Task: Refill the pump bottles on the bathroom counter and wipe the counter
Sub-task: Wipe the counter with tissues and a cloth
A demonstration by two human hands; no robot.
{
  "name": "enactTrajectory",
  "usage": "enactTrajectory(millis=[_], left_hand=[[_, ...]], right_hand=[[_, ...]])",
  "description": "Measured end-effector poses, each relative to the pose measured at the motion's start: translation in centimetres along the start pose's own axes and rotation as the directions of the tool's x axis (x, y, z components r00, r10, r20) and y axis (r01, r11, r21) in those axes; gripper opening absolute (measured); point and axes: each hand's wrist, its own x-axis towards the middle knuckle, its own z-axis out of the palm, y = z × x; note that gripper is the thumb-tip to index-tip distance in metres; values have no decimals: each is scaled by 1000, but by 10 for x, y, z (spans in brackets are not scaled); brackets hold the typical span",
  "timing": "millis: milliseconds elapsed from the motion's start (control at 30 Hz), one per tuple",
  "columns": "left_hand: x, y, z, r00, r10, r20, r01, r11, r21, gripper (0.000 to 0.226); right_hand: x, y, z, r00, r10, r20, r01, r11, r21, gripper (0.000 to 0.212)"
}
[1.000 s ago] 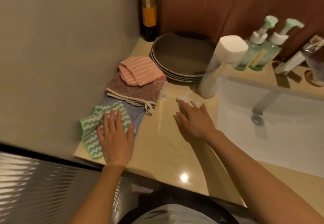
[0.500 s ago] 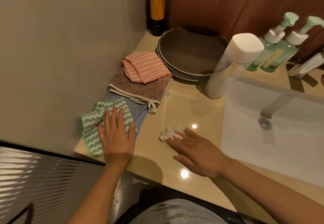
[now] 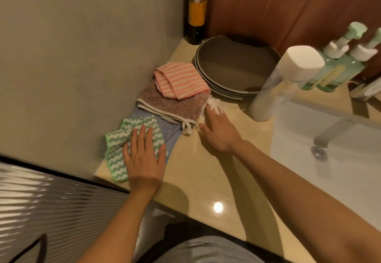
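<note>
My right hand (image 3: 218, 132) presses a crumpled white tissue (image 3: 214, 104) flat against the beige counter (image 3: 206, 180), its fingers straight; the tissue lies by the brown towel's corner. My left hand (image 3: 144, 157) rests flat on a green-and-white striped cloth (image 3: 117, 139) at the counter's left front edge. Two green pump bottles (image 3: 334, 65) with white collars stand at the back right, behind a tall white-capped bottle (image 3: 286, 81).
A pink striped cloth (image 3: 179, 79) lies on a brown towel (image 3: 173, 104) over a blue cloth (image 3: 167, 131). A stack of grey plates (image 3: 231, 67) and a dark bottle (image 3: 196, 9) fill the back corner. The white sink (image 3: 329, 139) with its tap (image 3: 334, 129) lies right.
My right hand slid the tissue from near the white bottle toward the front, then back up to the brown towel's corner. My left hand stayed on the green cloth.
</note>
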Motion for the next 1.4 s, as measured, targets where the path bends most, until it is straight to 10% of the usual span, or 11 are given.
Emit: enactTrajectory(millis=[433,767,1133,1400], left_hand=[[1,1,-2,1000,10,11,-10,1000,10,63],[2,0,-3,1000,12,24,-12,1000,10,65],[2,-2,-3,999,12,30,-12,1000,-7,63],[0,-3,-1,999,34,11,-33,999,-36,58]], right_hand=[[-129,16,13,875,-418,244,449,889,-86,60],[-49,1,-1,997,-74,-23,72,994,-87,57],[-106,-46,50,903,-401,153,416,905,-84,60],[-145,19,9,935,-321,149,337,937,-93,50]])
